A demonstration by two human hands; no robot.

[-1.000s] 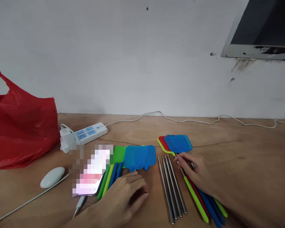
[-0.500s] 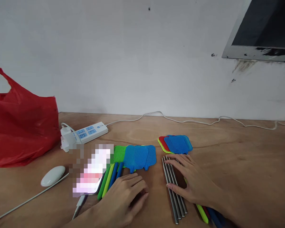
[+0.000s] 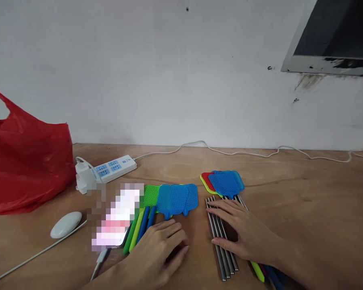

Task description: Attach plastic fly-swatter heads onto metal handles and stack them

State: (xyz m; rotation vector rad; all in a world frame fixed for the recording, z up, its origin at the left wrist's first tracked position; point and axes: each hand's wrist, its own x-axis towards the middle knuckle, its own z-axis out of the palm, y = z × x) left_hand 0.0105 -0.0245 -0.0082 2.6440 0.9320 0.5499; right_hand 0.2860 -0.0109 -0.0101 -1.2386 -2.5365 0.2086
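Note:
My right hand (image 3: 238, 229) rests with its fingers spread across a bundle of several thin metal rods (image 3: 223, 257), palm down. Just beyond it lies a fanned pile of blue, red and yellow fly swatter heads (image 3: 226, 183), with metal shafts running from it under the hand. Yellow, red and blue handles (image 3: 257, 270) stick out below that wrist. My left hand (image 3: 161, 251) lies on the table, loosely curled, with nothing visible in it. Green, yellow and blue handles (image 3: 136, 229) lie against its far side, and blue and green swatter heads (image 3: 177, 199) are ahead of it.
A lit phone (image 3: 117, 221), blurred out, lies on the left with a cable (image 3: 98, 264) plugged in. Farther left are a white oval device (image 3: 66, 224), a power strip (image 3: 116, 168) and a red plastic bag (image 3: 27, 161). A white cord (image 3: 230, 153) runs along the wall.
My right hand has shifted slightly over the rods, and metal shafts now show beneath the right-hand swatter heads. My left hand stays in place. The view has moved slightly.

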